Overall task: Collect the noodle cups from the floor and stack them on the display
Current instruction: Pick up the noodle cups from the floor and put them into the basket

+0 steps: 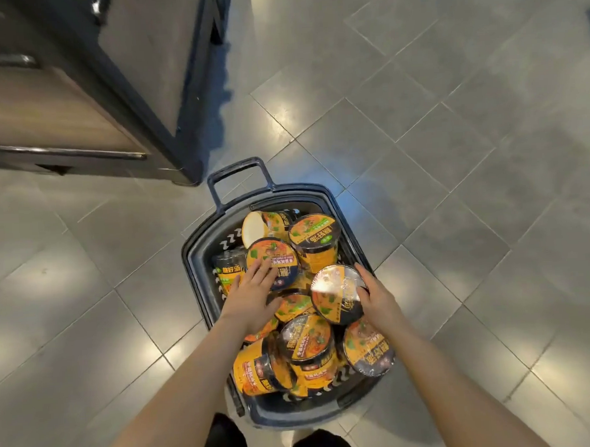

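I am at the pick-up step: both my hands reach down into a dark plastic basket (346,221) standing on the grey tiled floor (452,149), heaped with orange-and-black noodle cups (317,340) lying at all angles. My left hand (252,294) lies with fingers nearly straight across the lid and side of one tilted cup (275,258) toward the basket's left — touching it, not yet wrapped around it as far as I can judge. My right hand (374,296) cups the right edge of a shiny-lidded cup (335,291) near the basket's right wall, fingers curled along its rim in what looks like a hold. The next move, I judge, calls for closing the left hand properly, lifting both cups clear of the pile, and turning to the dark-framed display stand (79,107) at upper left, well apart from the basket.
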`<state>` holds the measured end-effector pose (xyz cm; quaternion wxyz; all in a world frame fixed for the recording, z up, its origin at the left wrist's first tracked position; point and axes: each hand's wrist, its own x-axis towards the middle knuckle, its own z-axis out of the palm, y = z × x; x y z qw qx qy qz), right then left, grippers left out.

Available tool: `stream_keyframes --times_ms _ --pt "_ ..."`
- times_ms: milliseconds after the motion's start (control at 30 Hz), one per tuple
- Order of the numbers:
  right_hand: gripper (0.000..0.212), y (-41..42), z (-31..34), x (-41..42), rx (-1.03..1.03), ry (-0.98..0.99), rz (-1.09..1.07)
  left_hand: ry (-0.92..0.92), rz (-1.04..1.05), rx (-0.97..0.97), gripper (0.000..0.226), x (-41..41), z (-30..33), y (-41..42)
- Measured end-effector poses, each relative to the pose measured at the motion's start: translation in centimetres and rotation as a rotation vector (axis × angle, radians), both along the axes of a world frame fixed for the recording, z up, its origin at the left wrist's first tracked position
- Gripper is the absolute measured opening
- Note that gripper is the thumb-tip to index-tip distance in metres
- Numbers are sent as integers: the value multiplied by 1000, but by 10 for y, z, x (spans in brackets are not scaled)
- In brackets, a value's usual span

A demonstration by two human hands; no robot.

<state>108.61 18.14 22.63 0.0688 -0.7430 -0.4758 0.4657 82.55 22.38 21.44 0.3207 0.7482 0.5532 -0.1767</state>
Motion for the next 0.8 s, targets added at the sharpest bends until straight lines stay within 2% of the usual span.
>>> stream_keyframes --times_ms 133,367,633,800 --pt "55 8 25 9 -53 -42 121 -30 55 -35 67 -3 25 1" --pt "50 30 121 -16 80 -56 294 -137 254 144 61 -39 123 -6" --pt "40 60 235 -135 343 -20 589 -78 396 359 57 -136 247 -46" --pt "40 63 294 -244 454 -8 796 -35 497 509 84 -225 307 -84"
